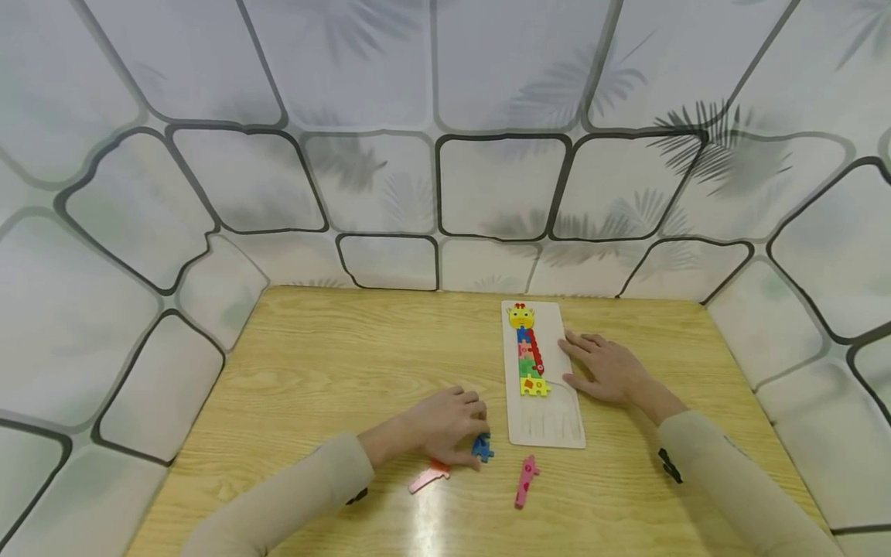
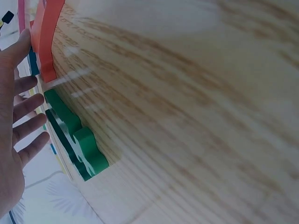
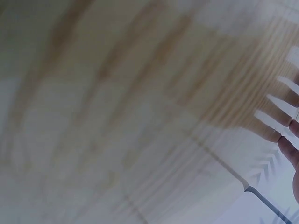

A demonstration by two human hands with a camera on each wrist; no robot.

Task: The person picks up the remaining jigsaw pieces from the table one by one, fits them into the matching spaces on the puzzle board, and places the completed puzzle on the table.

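Observation:
My left hand [image 1: 448, 427] hovers low over the table with loosely bent fingers. A blue puzzle piece [image 1: 482, 447] lies between its thumb and fingertips; no firm hold shows. Beneath the palm side is an orange-pink piece [image 1: 429, 476]. A green piece [image 2: 77, 135] stands near the fingers in the left wrist view; the hand hides it from the head view. My right hand [image 1: 607, 370] rests at the right edge of a pale puzzle board [image 1: 515, 422], fingers extended and touching it. On the board lies a partly assembled giraffe puzzle [image 1: 527, 352] of several coloured pieces.
A pink puzzle piece [image 1: 526, 481] lies on the wooden table [image 1: 334, 340] in front of the board. Light panels with a stone-and-leaf pattern [image 1: 501, 186] enclose the table at the back and sides.

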